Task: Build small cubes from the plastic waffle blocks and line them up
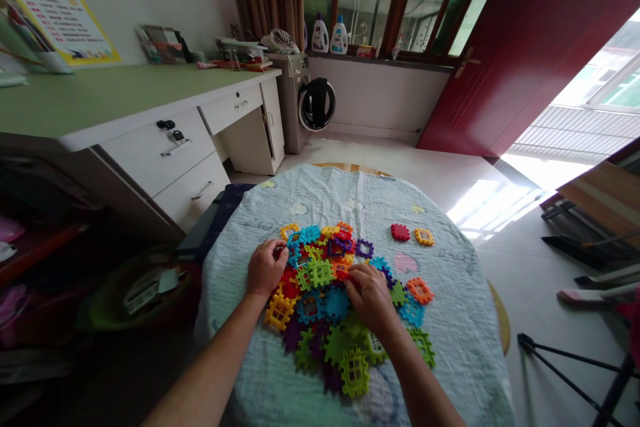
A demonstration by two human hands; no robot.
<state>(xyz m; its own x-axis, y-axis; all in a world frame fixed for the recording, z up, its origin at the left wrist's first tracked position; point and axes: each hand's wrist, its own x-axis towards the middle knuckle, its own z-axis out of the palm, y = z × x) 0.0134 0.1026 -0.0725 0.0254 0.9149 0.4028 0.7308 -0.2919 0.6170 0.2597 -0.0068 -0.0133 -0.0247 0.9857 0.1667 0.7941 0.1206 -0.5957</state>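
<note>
Both hands in the heap of plastic window blocks

Head view: round table (350, 190), pale blue cloth on top. Mixed-colour heap of interlocking plastic pieces (321, 273) spreads from the middle toward the near edge. Left hand (267, 269) at heap's left side, fingers curled in beside blue pieces (306, 235); something dark red seems to be at the fingertips, but too small to tell if gripped. Right hand (371, 290) over heap's right part, palm down, fingers bent, thumb and forefinger at a red piece (343, 274); cannot tell whether pinched or only touched.

Yellow window piece (280, 311) near left wrist. Green window piece (355, 371) at heap's near end. Red square (400, 232) and yellow-orange square (424, 236) lie apart from heap, toward right edge. Orange piece (420, 290) and blue piece (412, 311) right of right hand.

Beyond far edge: washing machine (293, 97), door open; desk (150, 90) to the left; red door (493, 47) to the right.
</note>
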